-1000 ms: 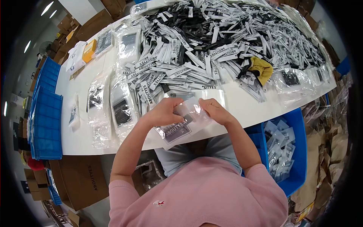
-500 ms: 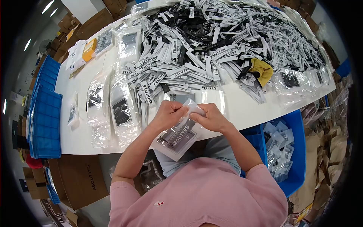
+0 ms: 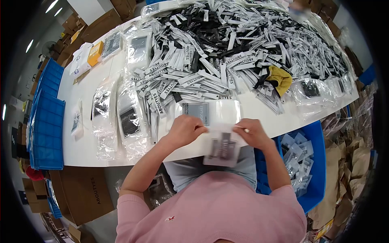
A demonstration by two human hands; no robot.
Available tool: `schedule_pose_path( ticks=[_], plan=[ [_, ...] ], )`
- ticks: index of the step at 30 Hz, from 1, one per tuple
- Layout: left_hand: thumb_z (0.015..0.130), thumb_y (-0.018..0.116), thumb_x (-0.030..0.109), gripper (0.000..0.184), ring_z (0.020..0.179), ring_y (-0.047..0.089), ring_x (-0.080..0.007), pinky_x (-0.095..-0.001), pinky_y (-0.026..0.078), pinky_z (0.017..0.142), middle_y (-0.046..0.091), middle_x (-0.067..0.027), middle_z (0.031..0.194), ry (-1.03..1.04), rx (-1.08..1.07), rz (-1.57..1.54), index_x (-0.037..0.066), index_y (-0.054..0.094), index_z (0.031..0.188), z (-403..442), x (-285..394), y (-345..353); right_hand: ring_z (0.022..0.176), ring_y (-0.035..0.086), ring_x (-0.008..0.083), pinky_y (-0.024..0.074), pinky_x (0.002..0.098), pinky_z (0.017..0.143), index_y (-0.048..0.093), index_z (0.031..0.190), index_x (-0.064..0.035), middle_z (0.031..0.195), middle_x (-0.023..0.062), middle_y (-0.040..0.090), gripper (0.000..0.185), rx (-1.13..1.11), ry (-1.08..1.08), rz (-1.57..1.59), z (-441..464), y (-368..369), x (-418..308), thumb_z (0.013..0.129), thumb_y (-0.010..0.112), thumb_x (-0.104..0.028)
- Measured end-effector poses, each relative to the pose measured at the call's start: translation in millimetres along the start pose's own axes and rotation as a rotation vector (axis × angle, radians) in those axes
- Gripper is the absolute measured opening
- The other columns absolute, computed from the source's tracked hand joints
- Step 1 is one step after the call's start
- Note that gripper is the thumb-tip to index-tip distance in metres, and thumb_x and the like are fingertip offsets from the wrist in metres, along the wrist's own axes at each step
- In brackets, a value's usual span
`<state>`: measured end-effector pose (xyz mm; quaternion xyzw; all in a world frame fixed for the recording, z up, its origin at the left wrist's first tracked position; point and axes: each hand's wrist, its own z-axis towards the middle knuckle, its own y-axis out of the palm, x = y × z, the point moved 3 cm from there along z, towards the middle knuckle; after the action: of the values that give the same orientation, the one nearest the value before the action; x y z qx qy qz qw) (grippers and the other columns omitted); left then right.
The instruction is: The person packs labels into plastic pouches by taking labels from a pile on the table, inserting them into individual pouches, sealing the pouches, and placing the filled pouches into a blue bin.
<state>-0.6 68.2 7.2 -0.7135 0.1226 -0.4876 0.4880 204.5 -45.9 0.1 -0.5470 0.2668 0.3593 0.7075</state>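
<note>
A clear plastic zip bag with a dark printed panel hangs between my hands over the table's front edge, slightly blurred. My left hand pinches its upper left corner. At the upper right corner, my right hand is closed on the same bag. Behind them, a flat stack of clear bags with a grey label lies on the table. Farther back is a large heap of black and white strips marked ABOUTYES.
Bundles of plastic-wrapped bags lie to the left. A yellow and black glove rests by the heap. Below the table at right stands a blue bin holding filled bags. Blue crates and a cardboard box are on the left.
My hands have moved apart, the right one going further right. The bag, tilted between both hands before, now hangs nearly straight by its top corners.
</note>
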Motion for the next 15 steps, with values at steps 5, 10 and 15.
schedule_pose_path(
  ticks=[5, 10, 15],
  plan=[
    [0.073, 0.067, 0.023, 0.015, 0.073, 0.058, -0.0271, -0.0388, 0.046, 0.062, 0.061, -0.0071, 0.072, -0.028, 0.104, 0.085, 0.008, 0.064, 0.074, -29.9, -56.4, 6.8, 0.062, 0.059, 0.0214, 0.0465, 0.0299, 0.055, 0.063, 0.087, 0.0017, 0.074, 0.0124, 0.063, 0.024, 0.099, 0.593, -0.542, -106.7, -152.5, 93.7, 0.074, 0.07, -0.017],
    [0.07, 0.072, 0.022, 0.035, 0.095, 0.055, -0.0289, -0.0395, 0.044, 0.082, 0.061, -0.0097, 0.101, 0.232, 0.28, 0.069, 0.009, 0.063, 0.101, -12.4, -28.7, 20.7, 0.069, 0.062, 0.0265, 0.0484, 0.0316, 0.064, 0.063, 0.093, 0.0002, 0.079, 0.0145, 0.064, 0.021, 0.477, 0.388, -0.293, -16.0, -112.0, 71.9, 0.077, 0.066, -0.012],
    [0.067, 0.073, 0.029, 0.055, 0.113, 0.046, -0.0299, -0.0439, 0.031, 0.1, 0.053, -0.0108, 0.116, 0.284, 0.335, 0.189, 0.008, 0.054, 0.114, 4.4, -33.1, 49.4, 0.082, 0.06, 0.0333, 0.0481, 0.038, 0.074, 0.061, 0.099, -0.0012, 0.09, 0.0173, 0.063, 0.022, 0.182, -0.022, -0.237, 134.2, 24.2, 66.6, 0.082, 0.056, -0.014]
  ],
)
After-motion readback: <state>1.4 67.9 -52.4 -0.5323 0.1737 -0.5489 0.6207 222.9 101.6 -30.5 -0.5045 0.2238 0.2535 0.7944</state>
